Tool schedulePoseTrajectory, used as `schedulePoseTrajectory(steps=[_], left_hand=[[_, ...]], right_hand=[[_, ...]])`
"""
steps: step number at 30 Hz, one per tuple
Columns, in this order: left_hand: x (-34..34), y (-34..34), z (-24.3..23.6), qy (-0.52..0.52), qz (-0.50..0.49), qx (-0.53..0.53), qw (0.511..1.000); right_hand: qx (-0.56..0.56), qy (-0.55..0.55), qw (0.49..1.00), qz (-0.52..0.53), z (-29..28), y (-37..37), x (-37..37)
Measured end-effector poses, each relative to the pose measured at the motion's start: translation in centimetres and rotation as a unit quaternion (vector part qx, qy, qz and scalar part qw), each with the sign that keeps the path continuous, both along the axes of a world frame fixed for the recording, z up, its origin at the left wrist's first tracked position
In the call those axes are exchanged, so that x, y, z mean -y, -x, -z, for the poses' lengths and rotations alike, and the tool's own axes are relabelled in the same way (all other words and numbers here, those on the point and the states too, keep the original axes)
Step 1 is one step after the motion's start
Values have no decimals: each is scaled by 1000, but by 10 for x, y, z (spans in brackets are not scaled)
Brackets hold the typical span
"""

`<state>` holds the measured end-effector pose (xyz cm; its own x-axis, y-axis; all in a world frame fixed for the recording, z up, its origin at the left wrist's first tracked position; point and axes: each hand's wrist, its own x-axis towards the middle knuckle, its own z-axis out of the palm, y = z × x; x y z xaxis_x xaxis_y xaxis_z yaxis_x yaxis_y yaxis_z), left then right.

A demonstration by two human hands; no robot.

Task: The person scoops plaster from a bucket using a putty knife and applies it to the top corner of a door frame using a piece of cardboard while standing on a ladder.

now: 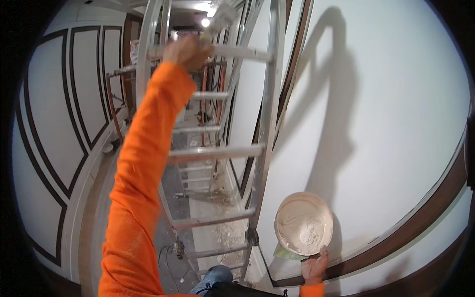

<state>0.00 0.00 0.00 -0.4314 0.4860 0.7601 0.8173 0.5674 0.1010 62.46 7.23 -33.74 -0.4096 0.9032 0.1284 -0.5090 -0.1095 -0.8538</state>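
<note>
My left hand (187, 53), in an orange sleeve, is raised at an upper rung of the aluminium ladder (213, 151), its fingers closed, with a blurred pale tool, perhaps a brush, above them. Whether it also touches the rung I cannot tell. Low at the right, my right hand (313, 267) holds a round pale bowl (297, 218) from beneath, with a lump of whitish paste in it and a piece of green material (287, 254) under it.
A white wall panel (401, 128) with brown trim is close at the right, with shadows on it. Framed white panels (49, 114) line the left wall. Reddish scaffolding (113, 99) stands beyond the ladder. A cable (167, 265) and debris lie on the floor below. My jeans show at the bottom.
</note>
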Motion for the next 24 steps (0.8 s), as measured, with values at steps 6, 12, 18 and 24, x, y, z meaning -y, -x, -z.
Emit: schedulePoseTrajectory(steps=[6,12,18,24], left_hand=[[24,-47,-48,-86,76,96,989],[103,-87,52,-56,98,6,994],[171,-139,115,-68,133,-24,988],[219,-166,158,-98,133,-13,986]], right_hand=[[-50,3,998,40,-111,67,24],[-153,103,982,42,-49,86,125],[-130,97,985,60,-48,62,178],[-168,118,978,47,-44,62,173]])
